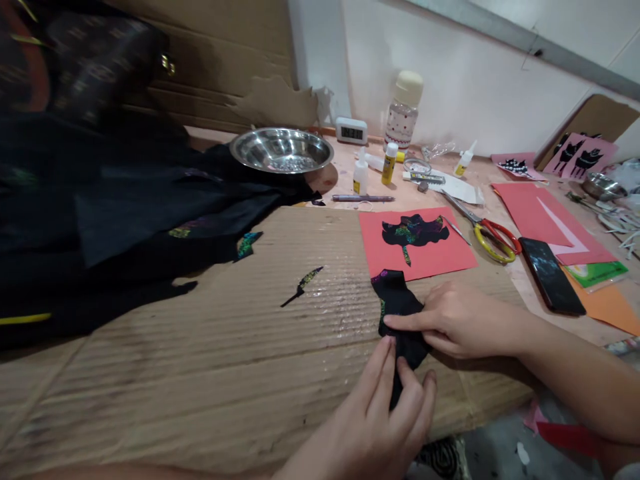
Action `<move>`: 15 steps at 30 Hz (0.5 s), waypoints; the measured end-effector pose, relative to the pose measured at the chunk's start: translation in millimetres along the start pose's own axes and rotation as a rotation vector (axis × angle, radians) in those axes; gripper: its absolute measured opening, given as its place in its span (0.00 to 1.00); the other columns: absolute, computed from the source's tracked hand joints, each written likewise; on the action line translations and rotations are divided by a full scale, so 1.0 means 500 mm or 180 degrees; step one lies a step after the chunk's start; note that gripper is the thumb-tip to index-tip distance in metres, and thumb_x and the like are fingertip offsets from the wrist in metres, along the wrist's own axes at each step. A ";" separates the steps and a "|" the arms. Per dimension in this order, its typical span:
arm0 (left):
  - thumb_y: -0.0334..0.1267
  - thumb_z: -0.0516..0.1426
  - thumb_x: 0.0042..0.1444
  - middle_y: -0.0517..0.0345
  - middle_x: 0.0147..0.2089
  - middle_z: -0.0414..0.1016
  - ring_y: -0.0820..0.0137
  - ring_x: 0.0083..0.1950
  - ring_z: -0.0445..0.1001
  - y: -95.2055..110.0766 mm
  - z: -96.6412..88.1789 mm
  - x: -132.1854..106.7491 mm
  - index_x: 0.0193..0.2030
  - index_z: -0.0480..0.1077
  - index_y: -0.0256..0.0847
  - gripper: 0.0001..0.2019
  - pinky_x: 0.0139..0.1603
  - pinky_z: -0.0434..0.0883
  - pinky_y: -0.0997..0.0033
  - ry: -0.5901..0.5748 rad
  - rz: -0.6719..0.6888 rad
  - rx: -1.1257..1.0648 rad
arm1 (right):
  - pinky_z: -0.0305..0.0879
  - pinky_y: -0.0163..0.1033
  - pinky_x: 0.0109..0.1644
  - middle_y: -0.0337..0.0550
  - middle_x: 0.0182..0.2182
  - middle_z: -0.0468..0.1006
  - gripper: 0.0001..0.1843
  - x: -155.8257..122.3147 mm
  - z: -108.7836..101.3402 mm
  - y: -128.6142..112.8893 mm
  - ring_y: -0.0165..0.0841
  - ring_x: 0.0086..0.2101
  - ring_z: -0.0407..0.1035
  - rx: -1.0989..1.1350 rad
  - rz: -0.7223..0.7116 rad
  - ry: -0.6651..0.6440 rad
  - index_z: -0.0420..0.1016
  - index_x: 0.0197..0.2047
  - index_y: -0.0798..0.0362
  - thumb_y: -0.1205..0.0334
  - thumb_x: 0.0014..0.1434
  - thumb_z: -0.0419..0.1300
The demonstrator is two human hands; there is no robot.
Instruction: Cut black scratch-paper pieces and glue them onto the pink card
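Note:
A piece of black fabric (397, 293) with glittery purple and green patches lies on the corrugated cardboard. My left hand (385, 407) is closed at its lower part, with the fingertips pressed together on the fabric. From the right, my right hand (460, 320) holds the same piece, its index finger stretched across it and the other fingers curled at its edge. Just above is a red sheet of paper (370, 233) bearing a black glittery fabric shape (415, 230). A thin fabric scrap (307, 280) lies left of my hands.
Black fabric (125, 220) covers the left side. Behind stand a steel bowl (250, 152), a small clock (351, 131), a jar (403, 110) and glue bottles (360, 175). Scissors (493, 240), a phone (550, 277) and coloured papers (530, 213) lie to the right.

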State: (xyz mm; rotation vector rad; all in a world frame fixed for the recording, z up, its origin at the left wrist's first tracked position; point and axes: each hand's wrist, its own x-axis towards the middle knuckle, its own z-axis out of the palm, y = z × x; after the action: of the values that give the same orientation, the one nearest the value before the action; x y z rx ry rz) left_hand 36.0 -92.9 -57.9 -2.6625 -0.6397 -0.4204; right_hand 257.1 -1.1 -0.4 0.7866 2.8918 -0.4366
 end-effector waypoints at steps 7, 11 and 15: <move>0.44 0.49 0.66 0.49 0.47 0.81 0.53 0.50 0.80 0.002 0.012 0.002 0.59 0.70 0.35 0.21 0.67 0.58 0.45 0.0280 -0.0069 -0.0002 | 0.54 0.37 0.33 0.45 0.30 0.84 0.29 0.006 0.005 -0.005 0.32 0.26 0.68 -0.0162 0.0250 0.0065 0.73 0.69 0.45 0.68 0.67 0.55; 0.44 0.50 0.65 0.47 0.51 0.80 0.54 0.53 0.80 0.000 0.000 0.004 0.61 0.69 0.34 0.23 0.69 0.57 0.46 0.0009 -0.0059 -0.0065 | 0.49 0.38 0.30 0.44 0.27 0.83 0.30 0.005 0.005 0.001 0.31 0.22 0.64 -0.0332 0.0350 0.0164 0.71 0.70 0.46 0.69 0.67 0.53; 0.43 0.49 0.66 0.48 0.50 0.80 0.54 0.53 0.81 0.000 -0.009 0.005 0.61 0.69 0.34 0.22 0.69 0.59 0.47 0.0003 -0.0058 -0.0044 | 0.53 0.36 0.33 0.43 0.29 0.84 0.27 0.003 0.003 0.000 0.30 0.25 0.66 0.0054 0.0087 0.0021 0.76 0.67 0.43 0.69 0.67 0.55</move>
State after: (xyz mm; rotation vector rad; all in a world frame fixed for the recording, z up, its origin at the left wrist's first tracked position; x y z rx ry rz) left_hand 37.3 -93.6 -53.0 -2.6711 -0.6635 -0.4327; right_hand 256.1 -0.7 -2.2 0.8306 2.8836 -0.4571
